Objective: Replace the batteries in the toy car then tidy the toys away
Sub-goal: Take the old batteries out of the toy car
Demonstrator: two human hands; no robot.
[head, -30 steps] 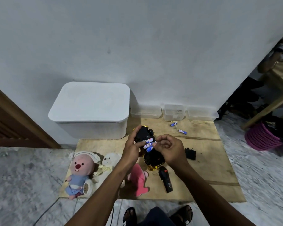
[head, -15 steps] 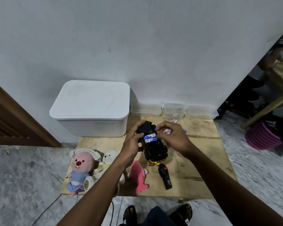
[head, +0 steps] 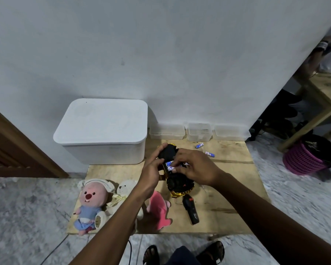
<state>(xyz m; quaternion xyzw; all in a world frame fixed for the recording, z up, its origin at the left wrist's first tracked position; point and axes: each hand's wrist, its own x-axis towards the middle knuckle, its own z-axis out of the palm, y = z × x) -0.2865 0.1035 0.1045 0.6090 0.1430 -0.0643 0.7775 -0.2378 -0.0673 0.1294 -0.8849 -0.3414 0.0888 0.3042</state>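
A black and gold toy car [head: 178,183] lies upside down above the wooden board [head: 227,188], its battery bay facing up with blue-and-white batteries [head: 168,163] in it. My left hand [head: 151,169] grips the car's far end from the left. My right hand [head: 193,167] reaches over the bay, its fingertips pinching a battery at the slot. Two loose batteries [head: 199,145] [head: 209,154] lie on the board behind the car. A black remote control [head: 190,209] lies in front of it.
A white lidded bin [head: 103,131] stands at the back left. Three small clear boxes [head: 199,131] line the wall. A pink plush doll [head: 92,201], a white bear [head: 125,190] and a pink plush [head: 158,207] lie at the front left. A pink basket [head: 302,159] stands on the right.
My right hand went out to the loose batteries and came back over the car's battery bay with one. My left hand kept hold of the car.
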